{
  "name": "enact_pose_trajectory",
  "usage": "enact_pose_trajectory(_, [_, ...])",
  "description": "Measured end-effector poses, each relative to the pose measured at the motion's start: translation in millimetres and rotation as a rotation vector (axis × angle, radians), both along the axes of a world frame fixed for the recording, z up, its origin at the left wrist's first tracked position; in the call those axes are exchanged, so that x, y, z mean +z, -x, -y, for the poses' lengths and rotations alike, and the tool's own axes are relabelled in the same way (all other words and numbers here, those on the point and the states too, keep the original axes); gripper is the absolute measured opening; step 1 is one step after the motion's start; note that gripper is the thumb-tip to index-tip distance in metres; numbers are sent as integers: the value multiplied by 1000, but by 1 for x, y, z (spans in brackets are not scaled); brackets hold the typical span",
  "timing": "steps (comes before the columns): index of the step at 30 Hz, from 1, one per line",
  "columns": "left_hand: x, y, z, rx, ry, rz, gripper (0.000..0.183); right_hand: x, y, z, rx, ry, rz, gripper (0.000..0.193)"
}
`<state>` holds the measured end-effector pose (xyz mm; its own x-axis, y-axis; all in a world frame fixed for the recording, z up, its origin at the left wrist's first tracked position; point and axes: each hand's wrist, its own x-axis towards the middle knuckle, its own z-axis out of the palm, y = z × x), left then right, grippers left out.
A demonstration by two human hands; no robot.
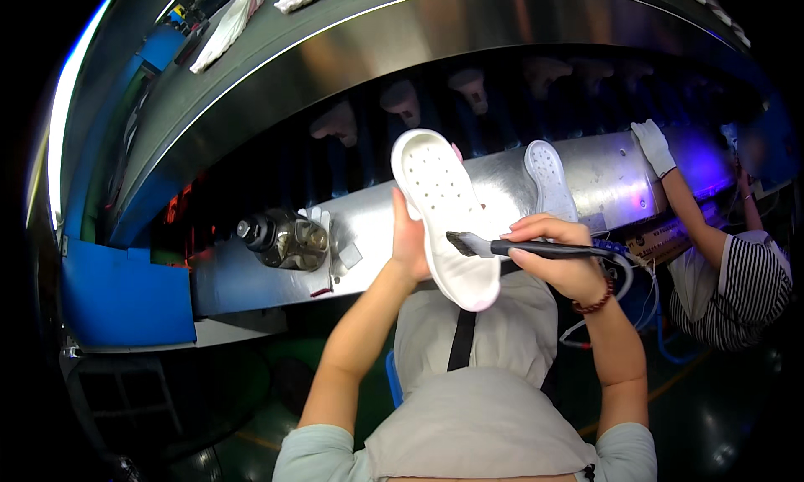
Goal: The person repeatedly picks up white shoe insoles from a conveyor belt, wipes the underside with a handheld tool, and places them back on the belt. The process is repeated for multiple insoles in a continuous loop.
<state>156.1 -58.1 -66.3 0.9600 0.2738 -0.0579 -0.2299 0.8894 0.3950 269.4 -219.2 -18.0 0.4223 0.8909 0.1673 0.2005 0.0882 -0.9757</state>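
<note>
My left hand [409, 243] grips a white shoe sole [441, 210] from its left side, holding it upright with its perforated inner face toward me. My right hand [557, 260] holds a dark-handled brush [519, 248] level, its bristle tip resting on the lower middle of the sole. Both hands are raised in front of my grey apron [473, 381], just before the metal ledge.
A second white sole [548, 180] lies on the steel ledge [377, 222] behind. A dark glass jar [280, 237] stands at the ledge's left. Another person's gloved hand [653, 145] and striped sleeve [749, 289] are at the right. White soles [226, 28] lie on the upper belt.
</note>
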Motion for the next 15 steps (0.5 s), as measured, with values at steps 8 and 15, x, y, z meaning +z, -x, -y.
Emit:
enact_pose_trajectory(8, [1, -7, 18, 121, 133, -83, 65, -14, 22, -11, -23, -158, 656, 14])
enact_pose_trajectory(15, [1, 13, 8, 118, 76, -142, 77, 9, 16, 5, 220, -110, 273, 13])
